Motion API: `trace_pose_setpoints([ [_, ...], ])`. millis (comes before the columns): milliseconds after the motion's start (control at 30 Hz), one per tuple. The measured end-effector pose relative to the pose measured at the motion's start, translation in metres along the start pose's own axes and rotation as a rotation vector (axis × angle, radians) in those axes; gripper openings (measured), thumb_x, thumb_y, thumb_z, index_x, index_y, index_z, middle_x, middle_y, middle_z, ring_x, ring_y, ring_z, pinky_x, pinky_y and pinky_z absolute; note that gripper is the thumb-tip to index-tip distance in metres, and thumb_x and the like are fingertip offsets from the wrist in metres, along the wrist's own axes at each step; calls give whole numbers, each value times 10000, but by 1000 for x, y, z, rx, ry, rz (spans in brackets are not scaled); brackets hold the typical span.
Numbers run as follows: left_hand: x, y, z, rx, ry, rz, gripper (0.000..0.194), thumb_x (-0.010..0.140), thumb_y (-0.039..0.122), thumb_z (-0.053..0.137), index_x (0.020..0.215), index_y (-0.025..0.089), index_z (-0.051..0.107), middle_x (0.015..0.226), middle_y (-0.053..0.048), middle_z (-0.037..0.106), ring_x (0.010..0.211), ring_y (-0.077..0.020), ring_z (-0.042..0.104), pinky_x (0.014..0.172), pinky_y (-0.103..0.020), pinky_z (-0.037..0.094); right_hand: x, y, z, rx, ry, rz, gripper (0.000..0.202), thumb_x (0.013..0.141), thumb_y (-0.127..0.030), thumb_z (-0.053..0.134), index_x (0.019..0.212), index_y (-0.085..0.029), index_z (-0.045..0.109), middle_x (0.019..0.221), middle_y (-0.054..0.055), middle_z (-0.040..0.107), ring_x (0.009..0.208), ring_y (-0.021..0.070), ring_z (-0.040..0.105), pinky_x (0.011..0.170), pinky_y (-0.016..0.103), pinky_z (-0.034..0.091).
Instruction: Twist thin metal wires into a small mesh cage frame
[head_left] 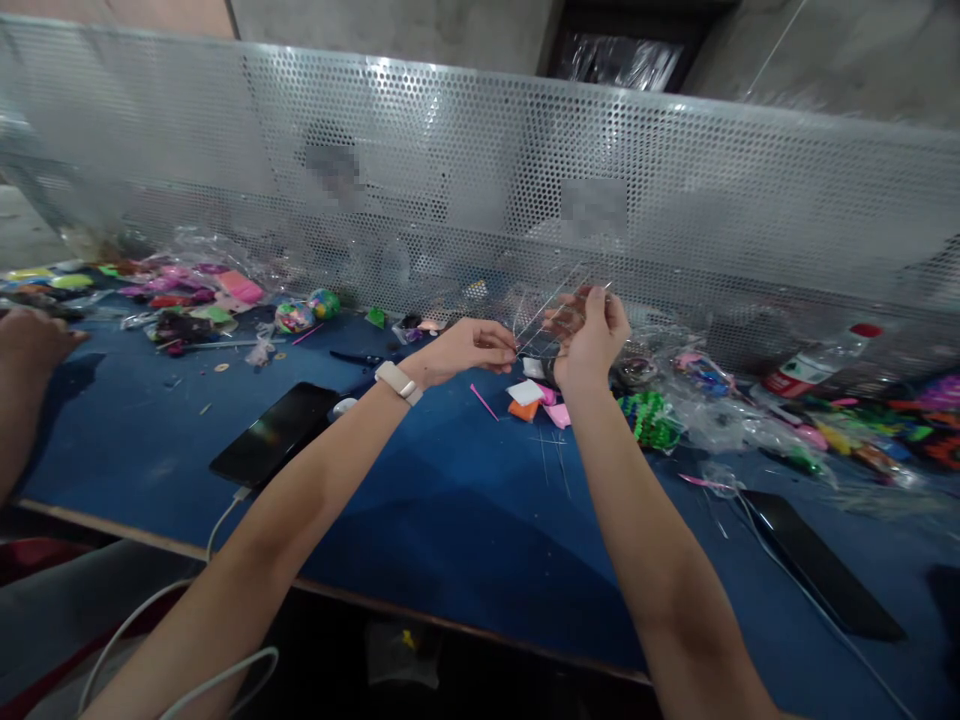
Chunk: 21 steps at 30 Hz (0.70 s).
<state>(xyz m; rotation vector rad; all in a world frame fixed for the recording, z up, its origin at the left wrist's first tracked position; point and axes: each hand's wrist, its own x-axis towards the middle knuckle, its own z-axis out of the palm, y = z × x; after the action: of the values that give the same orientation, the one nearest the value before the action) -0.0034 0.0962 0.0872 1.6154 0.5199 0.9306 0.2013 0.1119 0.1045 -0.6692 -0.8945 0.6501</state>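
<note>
My left hand, with a pale band on its wrist, pinches the lower end of some thin, clear strands. These run up and to the right to my right hand, whose fingers are curled around their other end. Whether they are wire or plastic I cannot tell. Both hands are raised over the far part of the blue table. Below them lie small white, orange and pink pieces, a pink stick and several loose thin strands.
A perforated metal screen stands behind the blue table. Phones lie at left and right, with cables. Colourful bagged bits and a bottle line the back right. Another person's hand rests at far left.
</note>
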Motion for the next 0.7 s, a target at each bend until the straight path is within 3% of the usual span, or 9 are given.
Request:
trace_pose_setpoints([
  [300, 1, 10, 10, 242, 58, 133, 63, 925, 188, 806, 969, 143, 798, 912, -113, 831, 789, -172, 802, 840, -362, 694, 1, -6, 0, 6, 28, -55, 487, 905, -767, 750, 995, -300, 647, 898, -4, 765, 712, 193, 788, 567, 327, 639],
  [467, -1, 15, 13, 317, 46, 193, 72, 975, 228, 746, 935, 170, 765, 901, -93, 815, 766, -152, 779, 790, -323, 661, 3, -5, -2, 43, 32, -66, 453, 914, -738, 760, 1003, -305, 660, 901, -7, 762, 689, 175, 774, 569, 308, 636],
  [700, -2, 19, 19, 266, 34, 252, 65, 1008, 239, 707, 978, 187, 731, 918, -62, 786, 781, -129, 738, 834, -318, 637, 14, 12, -7, 151, 74, 104, 344, 975, -604, 760, 1017, -268, 698, 968, 11, 795, 740, 164, 768, 606, 306, 667],
])
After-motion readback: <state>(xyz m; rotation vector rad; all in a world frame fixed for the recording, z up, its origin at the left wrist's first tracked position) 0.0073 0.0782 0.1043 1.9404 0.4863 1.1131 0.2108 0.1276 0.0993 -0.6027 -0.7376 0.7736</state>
